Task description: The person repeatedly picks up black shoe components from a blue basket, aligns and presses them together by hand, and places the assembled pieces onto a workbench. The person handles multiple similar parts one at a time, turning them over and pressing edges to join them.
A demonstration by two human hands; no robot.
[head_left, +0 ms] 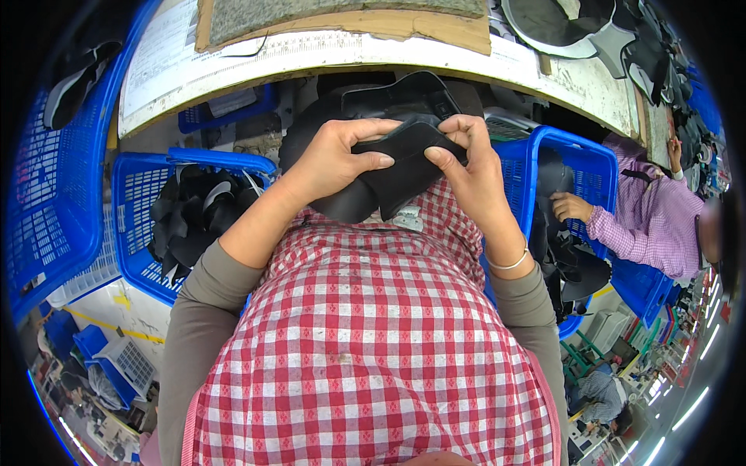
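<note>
Below the near edge of the tabletop [587,93], we held a black piece [408,163] before our checked apron [373,342]. Our left hand [342,151] pinched its left part between thumb and fingers, and our right hand [470,159] pinched its upper right. More black material lay behind and beneath; we could not tell whether it was joined. Our body filled the gap between the left basket [140,213] and right basket [575,137]. The worn, pale surface carried a grey slab [342,11]. We counted two baskets flanking us, both blue, and one co-worker's hand [571,207] at the right one.
</note>
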